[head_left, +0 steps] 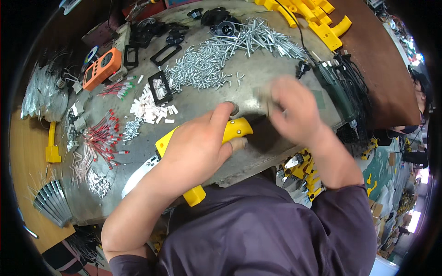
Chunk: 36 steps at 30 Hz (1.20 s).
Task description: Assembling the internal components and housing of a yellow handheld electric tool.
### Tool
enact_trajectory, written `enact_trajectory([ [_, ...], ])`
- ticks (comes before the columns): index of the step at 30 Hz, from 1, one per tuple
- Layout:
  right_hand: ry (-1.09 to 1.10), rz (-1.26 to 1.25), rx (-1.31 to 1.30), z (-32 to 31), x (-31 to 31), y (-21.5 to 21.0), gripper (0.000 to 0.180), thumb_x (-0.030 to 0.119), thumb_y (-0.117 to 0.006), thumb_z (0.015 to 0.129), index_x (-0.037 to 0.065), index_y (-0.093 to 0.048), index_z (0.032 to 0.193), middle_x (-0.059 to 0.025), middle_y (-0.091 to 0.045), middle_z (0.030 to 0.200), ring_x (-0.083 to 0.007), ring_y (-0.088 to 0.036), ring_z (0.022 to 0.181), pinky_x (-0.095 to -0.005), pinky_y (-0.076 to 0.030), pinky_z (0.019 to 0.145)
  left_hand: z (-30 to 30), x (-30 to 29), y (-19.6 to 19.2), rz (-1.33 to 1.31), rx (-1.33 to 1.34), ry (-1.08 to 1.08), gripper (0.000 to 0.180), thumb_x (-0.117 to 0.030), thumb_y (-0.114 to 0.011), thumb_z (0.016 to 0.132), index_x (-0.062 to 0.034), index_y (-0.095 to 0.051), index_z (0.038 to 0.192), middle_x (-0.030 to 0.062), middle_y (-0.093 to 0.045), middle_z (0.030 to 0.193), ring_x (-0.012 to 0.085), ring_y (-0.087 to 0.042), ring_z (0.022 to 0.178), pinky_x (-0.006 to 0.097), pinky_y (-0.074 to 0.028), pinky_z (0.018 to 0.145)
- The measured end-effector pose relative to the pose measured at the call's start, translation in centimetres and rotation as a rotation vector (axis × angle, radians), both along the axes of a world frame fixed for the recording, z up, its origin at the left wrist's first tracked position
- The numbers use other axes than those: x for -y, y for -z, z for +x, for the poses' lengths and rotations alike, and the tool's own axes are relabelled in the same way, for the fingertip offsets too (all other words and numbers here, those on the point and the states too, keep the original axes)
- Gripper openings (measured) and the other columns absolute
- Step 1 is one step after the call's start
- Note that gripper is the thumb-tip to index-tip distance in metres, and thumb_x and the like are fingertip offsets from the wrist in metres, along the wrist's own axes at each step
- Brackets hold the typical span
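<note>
My left hand (195, 145) is closed around a yellow plastic tool housing (237, 129), fingers over its top and thumb along the near side. Two round metal screw heads show at its right end. A white, blade-like part (139, 176) sticks out to the left, beyond my wrist. My right hand (294, 110) is raised over the bench to the right of the housing, apart from it. Motion smears its curled fingers, so anything between them cannot be made out. Beyond both hands lies a large heap of silver screws (198, 64).
An orange meter (102, 69) stands at the far left, above red-tipped wired parts (103, 135) and white sleeves (147, 106). Black frames (165, 54) lie behind. On the right rests a dark green electric screwdriver (338, 89) with cables; yellow housings (317, 20) are piled far right.
</note>
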State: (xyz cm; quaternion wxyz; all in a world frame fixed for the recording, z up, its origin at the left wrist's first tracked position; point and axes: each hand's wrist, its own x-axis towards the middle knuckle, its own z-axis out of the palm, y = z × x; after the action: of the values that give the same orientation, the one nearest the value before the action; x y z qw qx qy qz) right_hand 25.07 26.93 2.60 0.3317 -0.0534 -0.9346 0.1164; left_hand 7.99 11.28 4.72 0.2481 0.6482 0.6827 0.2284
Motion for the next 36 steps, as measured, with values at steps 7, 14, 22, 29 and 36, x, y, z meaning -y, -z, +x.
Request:
enact_trajectory([
  [7,0.393,-0.066,0.315,-0.8,-12.2,1.1,0.032,0.003,-0.06,0.078,0.006,-0.06,0.11,-0.0153,-0.059,0.105,-0.0352,-0.058,0.1,-0.0422,-0.048,0.086,0.8,-1.0,0.2,0.013,-0.054,-0.005,0.043,-0.027,-0.065,0.086,-0.0057,-0.047,0.118,0.0199,-0.063,0.1,0.0408,-0.06,0.092,0.047,-0.047,0.077],
  [14,0.301,0.208,0.433,-4.2,-12.9,3.0,0.021,0.01,-0.056,0.081,0.005,-0.057,0.101,-0.0152,-0.057,0.1,-0.0346,-0.059,0.098,-0.043,-0.049,0.082,0.7,-1.1,0.7,0.102,-0.09,0.01,0.045,-0.024,-0.069,0.081,-0.0029,-0.047,0.113,0.0189,-0.062,0.096,0.0396,-0.061,0.087,0.047,-0.048,0.074],
  [22,0.336,-0.269,-0.093,-2.8,-8.1,-1.2,0.015,0.006,-0.063,0.08,0.001,-0.062,0.094,-0.0081,-0.063,0.087,-0.0188,-0.063,0.082,-0.034,-0.051,0.073,-0.6,-1.4,0.8,0.104,0.423,-0.138,0.05,-0.012,-0.072,0.082,-0.0021,-0.044,0.122,0.0133,-0.058,0.117,0.025,-0.061,0.099,0.036,-0.049,0.086],
  [29,-0.18,-1.586,-0.248,-3.1,4.0,-0.7,0.012,0.003,-0.065,0.083,0.001,-0.064,0.094,-0.0007,-0.064,0.086,-0.005,-0.057,0.078,-0.0212,-0.047,0.071,-0.5,-2.1,-0.7,0.553,1.006,-0.326,0.04,0.005,-0.064,0.085,-0.0018,-0.042,0.117,0.0111,-0.061,0.103,0.0173,-0.063,0.091,0.029,-0.052,0.082],
  [36,0.296,-0.17,0.236,-2.6,-7.9,0.4,0.026,0.012,-0.055,0.083,0.008,-0.062,0.108,-0.0144,-0.066,0.104,-0.0346,-0.063,0.094,-0.0421,-0.051,0.082,-3.4,-1.1,-0.5,0.469,0.859,-0.348,0.03,-0.002,-0.058,0.092,-0.0017,-0.041,0.117,0.0128,-0.066,0.099,0.015,-0.065,0.087,0.027,-0.052,0.076],
])
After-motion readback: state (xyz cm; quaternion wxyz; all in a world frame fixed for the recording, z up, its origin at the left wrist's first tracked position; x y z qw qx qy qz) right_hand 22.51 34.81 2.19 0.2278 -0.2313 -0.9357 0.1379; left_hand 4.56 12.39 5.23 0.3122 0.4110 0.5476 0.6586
